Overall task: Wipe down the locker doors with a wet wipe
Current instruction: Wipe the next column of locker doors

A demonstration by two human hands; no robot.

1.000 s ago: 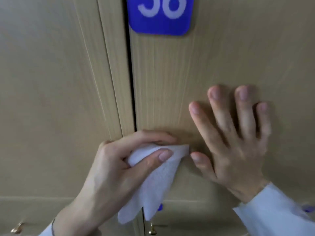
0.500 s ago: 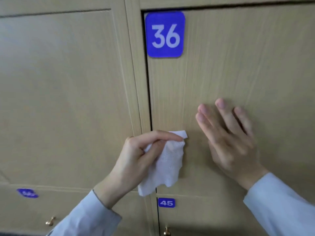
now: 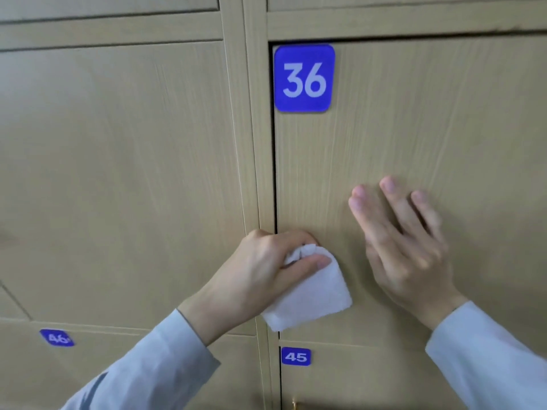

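A wall of light wood lockers fills the view. The biggest thing in it is the locker door [image 3: 429,143] carrying the blue 36 plate [image 3: 304,78] in its upper left corner. Left of that door, past a narrow upright frame strip [image 3: 257,143], sits a neighbouring door [image 3: 118,173].

Against the lower part of the 36 door, the right hand [image 3: 405,250] lies with its fingers straight and spread a little, gripping nothing; motion blur makes it hard to say whether the palm actually touches the wood. At the door's lower left edge, the left hand [image 3: 266,267] has its fingers curled round a white wet wipe [image 3: 310,297], thumb pinching it, and the loose end hangs down over the door's bottom corner. Both wrists wear pale blue sleeves [image 3: 154,365].

Below the 36 door is a small blue 45 label [image 3: 296,356]; down and left is a blurred 46 label [image 3: 56,338].
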